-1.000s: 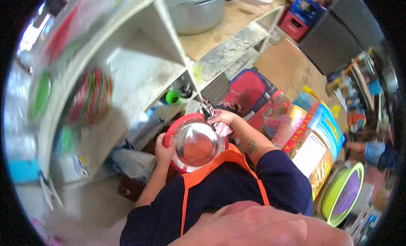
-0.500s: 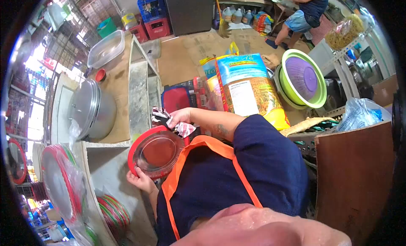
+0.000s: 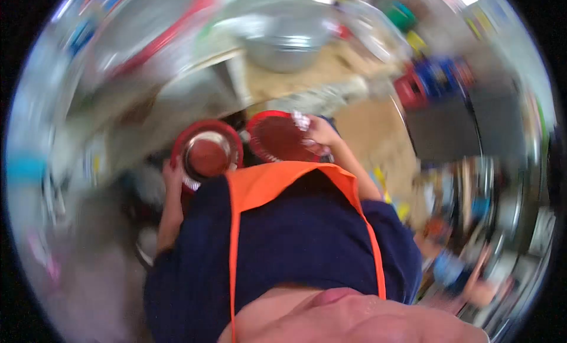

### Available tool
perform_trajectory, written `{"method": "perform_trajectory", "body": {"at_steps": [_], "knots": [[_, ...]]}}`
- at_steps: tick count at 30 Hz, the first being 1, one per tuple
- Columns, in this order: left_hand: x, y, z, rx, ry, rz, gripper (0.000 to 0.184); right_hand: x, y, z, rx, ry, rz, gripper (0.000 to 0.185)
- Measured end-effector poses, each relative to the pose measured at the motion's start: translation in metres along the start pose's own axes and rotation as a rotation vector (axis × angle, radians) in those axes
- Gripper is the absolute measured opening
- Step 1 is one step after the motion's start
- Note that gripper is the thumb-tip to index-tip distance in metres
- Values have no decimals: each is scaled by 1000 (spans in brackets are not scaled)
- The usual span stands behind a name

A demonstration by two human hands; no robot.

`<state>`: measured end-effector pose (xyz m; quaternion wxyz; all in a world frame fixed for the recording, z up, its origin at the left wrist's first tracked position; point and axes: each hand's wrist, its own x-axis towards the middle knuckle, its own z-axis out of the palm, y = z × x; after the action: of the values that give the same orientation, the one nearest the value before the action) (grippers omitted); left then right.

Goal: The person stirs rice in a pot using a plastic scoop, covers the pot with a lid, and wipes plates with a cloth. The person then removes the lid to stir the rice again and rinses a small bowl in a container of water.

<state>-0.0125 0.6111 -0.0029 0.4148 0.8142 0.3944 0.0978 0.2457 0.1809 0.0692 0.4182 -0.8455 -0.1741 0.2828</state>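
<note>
Blurred by motion, a red-rimmed plate (image 3: 208,154) with a shiny, ribbed surface is gripped at its lower left edge by my left hand (image 3: 172,175). A second red-rimmed plate (image 3: 277,136), darker in the middle, is held at its right edge by my right hand (image 3: 322,135). A pinkish-white patterned cloth (image 3: 302,121) is bunched in the same hand against that plate. The two plates are side by side in front of my orange apron (image 3: 271,183), with a small gap between them.
A large metal pot (image 3: 286,39) stands on the wooden counter (image 3: 266,80) ahead. Beyond it are a clear plastic tub (image 3: 375,33) and red and blue crates (image 3: 434,80). A dark grey cabinet (image 3: 443,130) is at the right. A blurred person (image 3: 449,266) is at the lower right.
One round red-rimmed shape was between my hands; now two separate plates show, one in each hand. My hands are farther apart, and the camera view has swung round.
</note>
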Motion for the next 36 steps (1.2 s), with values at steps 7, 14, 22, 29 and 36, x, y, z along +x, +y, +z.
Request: {"method": "perform_trajectory", "body": {"at_steps": [7,14,22,29,36], "knots": [[-145,-105,-29,-356,867,-654,23,68,31,48,-55,-240,-79,38],[-189,-181,-76,-1149,1444,-594,35,68,-74,109,-86,-381,-280,36],[-130,-228,-80,-1466,1195,-700,83,93,-118,156,199,-381,-313,32],[-44,1,-27,-1683,-77,-220,37,117,-173,181,434,-444,90,42],[-40,90,-43,-1484,-77,-241,33,98,-224,230,-864,44,-741,41]]}}
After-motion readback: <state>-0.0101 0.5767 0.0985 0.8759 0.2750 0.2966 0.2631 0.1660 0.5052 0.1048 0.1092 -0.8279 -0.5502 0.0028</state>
